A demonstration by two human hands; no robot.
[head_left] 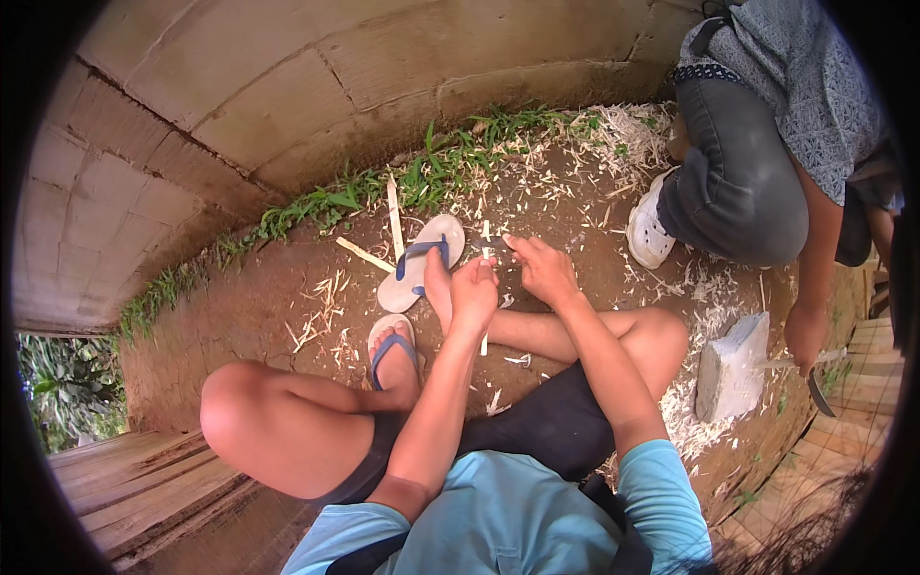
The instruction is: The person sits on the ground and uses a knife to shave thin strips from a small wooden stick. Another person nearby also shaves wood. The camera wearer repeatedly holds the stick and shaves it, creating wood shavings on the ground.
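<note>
Over the bare ground in front of me, my left hand (pixel 474 292) is closed round a thin pale strip of wood (pixel 486 231). The strip stands out beyond the fingers and shows again below the wrist. Just to its right, my right hand (pixel 544 271) is curled, its thumb and finger pressed together near the strip's upper part. Whatever the right hand grips is too small or hidden to name. Two pale sandals with blue straps are close by: one (pixel 448 230) under my raised foot, the other (pixel 412 332) worn on my other foot.
Two pale wood strips (pixel 395 216) lie beside the upper sandal. Shavings (pixel 623 144) litter the soil. On the right, another person's hand (pixel 805 335) holds a tool with a curved dark blade (pixel 820 394) beside a whitish block (pixel 733 369). A block wall (pixel 287 86) rises behind grass.
</note>
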